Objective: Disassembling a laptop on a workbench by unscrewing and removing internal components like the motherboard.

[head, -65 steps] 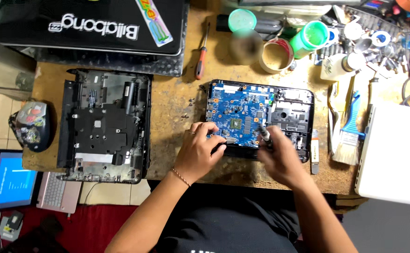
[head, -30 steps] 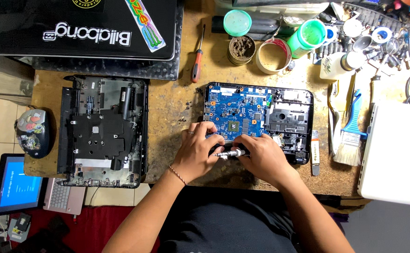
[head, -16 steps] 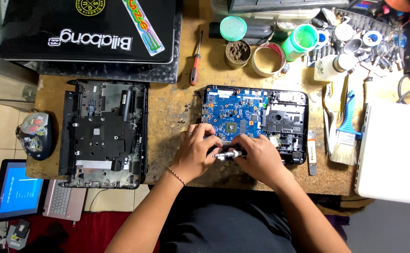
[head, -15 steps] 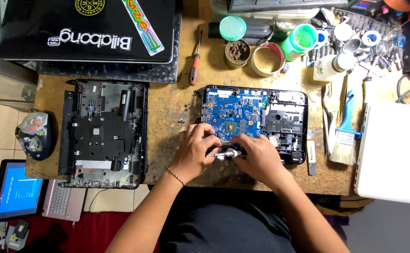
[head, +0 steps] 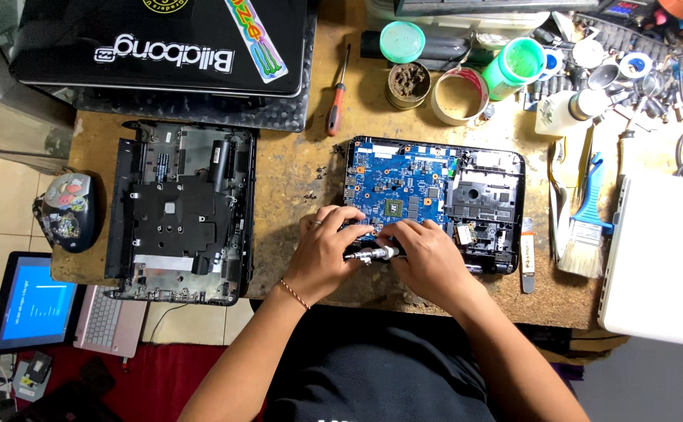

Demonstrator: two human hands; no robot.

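Worn and scuffed, the wooden workbench (head: 294, 168) carries everything seen from above. At its far left edge a rounded mouse (head: 66, 209) sits by the corner, and beside it a stripped black laptop base (head: 179, 211) lies with its long side running away from the person. A red-handled screwdriver (head: 337, 92) lies further back, its tip pointing away. Right of centre sits an opened laptop chassis (head: 486, 199) with a blue circuit board (head: 396, 187) filling its left half; its long axis runs left to right, near edge close to the bench's front edge. The left hand (head: 327, 248) curls over the board's near-left corner, fingers bent around the end of a small silver tool (head: 372, 254). That tool lies roughly level, pointing left to right, along the chassis's near edge. The right hand (head: 427, 256) closes on its other end, fingers folded down. Bare wood stays free between the two laptop shells and in a narrow strip in front of the hands. Farther right a blue-handled brush (head: 585, 230) lies bristles toward the person, next to a white device (head: 658, 258) at the bench's right edge.
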